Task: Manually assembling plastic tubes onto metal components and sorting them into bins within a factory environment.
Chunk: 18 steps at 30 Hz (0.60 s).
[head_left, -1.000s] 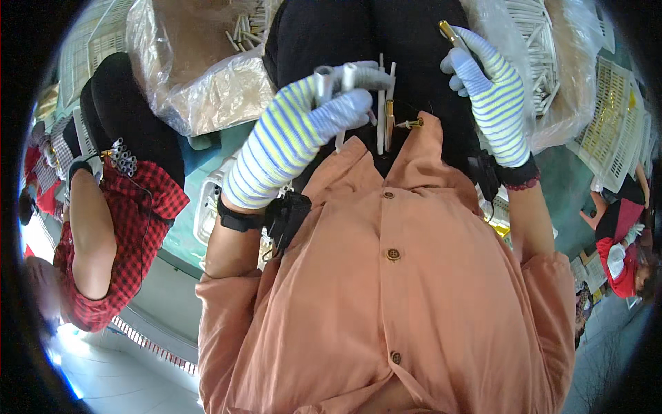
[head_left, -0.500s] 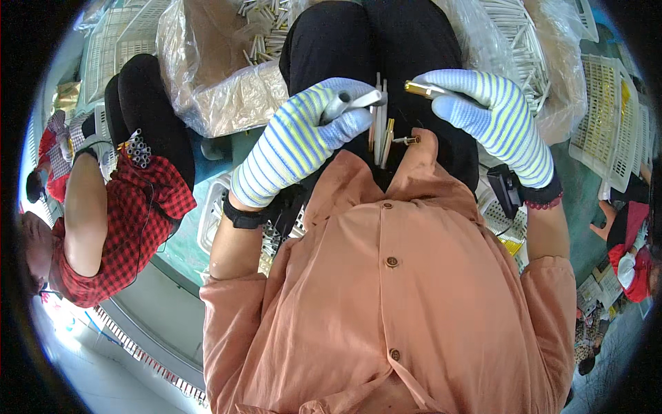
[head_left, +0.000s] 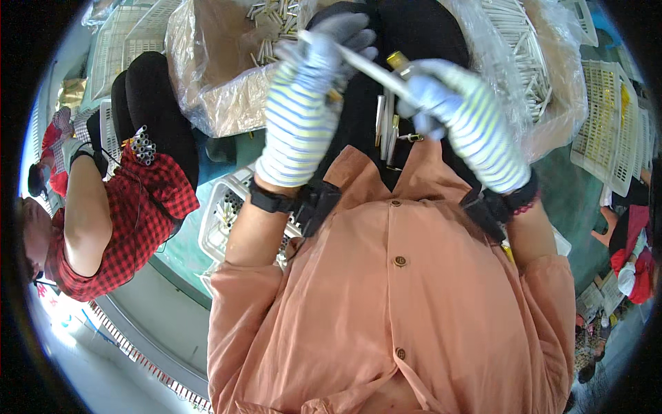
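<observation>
Left hand point(head_left: 307, 103) & right hand point(head_left: 458, 117), both gloved, are gripping one white tube point(head_left: 362, 65) at frame's top center. Fingers clenching it. Co-worker's red checked sleeve point(head_left: 148, 207) is showing at left.

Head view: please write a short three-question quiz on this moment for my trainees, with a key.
1. True or false: both the left hand and the right hand wear blue-and-white striped knit gloves.
2. What do the two hands hold between them? A) a slim white plastic tube B) a red cloth C) a metal spoon
3. Fill in: the clear plastic bag of pale tubes lies to the person's ____ of the left hand.

Key: 1 true; 2 A; 3 left.
</observation>
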Motion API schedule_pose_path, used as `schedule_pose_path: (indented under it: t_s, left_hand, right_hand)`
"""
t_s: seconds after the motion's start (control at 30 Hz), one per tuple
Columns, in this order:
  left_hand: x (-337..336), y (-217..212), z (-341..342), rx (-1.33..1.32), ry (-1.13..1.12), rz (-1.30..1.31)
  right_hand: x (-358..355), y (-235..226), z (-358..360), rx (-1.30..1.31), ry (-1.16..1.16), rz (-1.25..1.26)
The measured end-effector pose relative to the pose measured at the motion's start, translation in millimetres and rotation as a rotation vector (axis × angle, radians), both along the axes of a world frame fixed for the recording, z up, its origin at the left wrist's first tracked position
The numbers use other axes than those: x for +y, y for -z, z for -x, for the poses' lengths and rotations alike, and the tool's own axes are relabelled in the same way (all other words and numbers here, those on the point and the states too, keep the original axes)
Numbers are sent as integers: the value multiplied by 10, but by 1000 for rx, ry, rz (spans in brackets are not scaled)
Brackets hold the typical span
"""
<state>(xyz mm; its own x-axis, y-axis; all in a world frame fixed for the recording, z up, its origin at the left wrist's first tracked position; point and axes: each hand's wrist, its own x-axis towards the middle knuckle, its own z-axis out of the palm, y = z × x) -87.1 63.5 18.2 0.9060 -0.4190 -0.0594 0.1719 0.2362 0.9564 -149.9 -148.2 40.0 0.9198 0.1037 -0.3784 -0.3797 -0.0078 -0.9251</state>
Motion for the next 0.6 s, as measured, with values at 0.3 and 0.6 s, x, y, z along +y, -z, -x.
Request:
schedule_pose_path:
  t_s: [0.3,0.6]
  left_hand:
    - [190,-134,184,-1272,256,-1003]
    - [545,-38,333,-1082,161,-1011]
  right_hand:
    - [-123,-63,-43,-174,-237,142]
    - [-413,25,135,-350,-371,435]
